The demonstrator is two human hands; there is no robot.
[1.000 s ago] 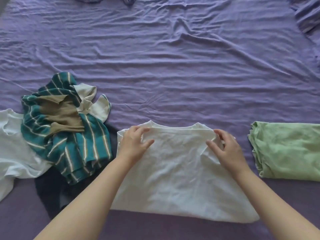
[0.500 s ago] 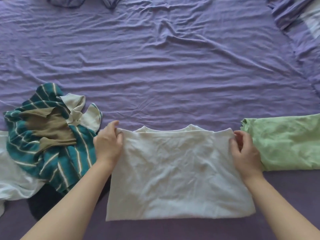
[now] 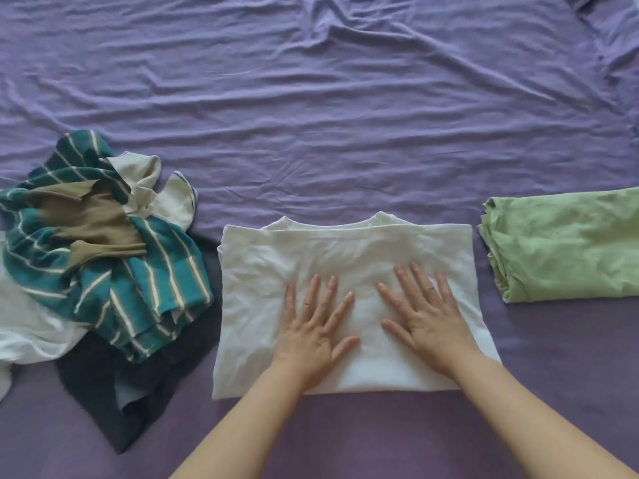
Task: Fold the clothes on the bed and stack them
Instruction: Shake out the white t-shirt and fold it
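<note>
Head view shows the bed [image 3: 311, 98] under a wrinkled purple sheet. At its near edge lie an unfolded heap [image 3: 103, 257] of striped, white and dark clothes to the left, the white shirt [image 3: 345, 257] folded in the middle, and a folded green garment [image 3: 567, 247] to the right, apart from it. Lifting the soft shirt carelessly toward the green one could let its layers slide open. Left hand [image 3: 311, 333] and right hand [image 3: 428, 316] lie flat, fingers spread, pressing the shirt and gripping nothing.
</note>
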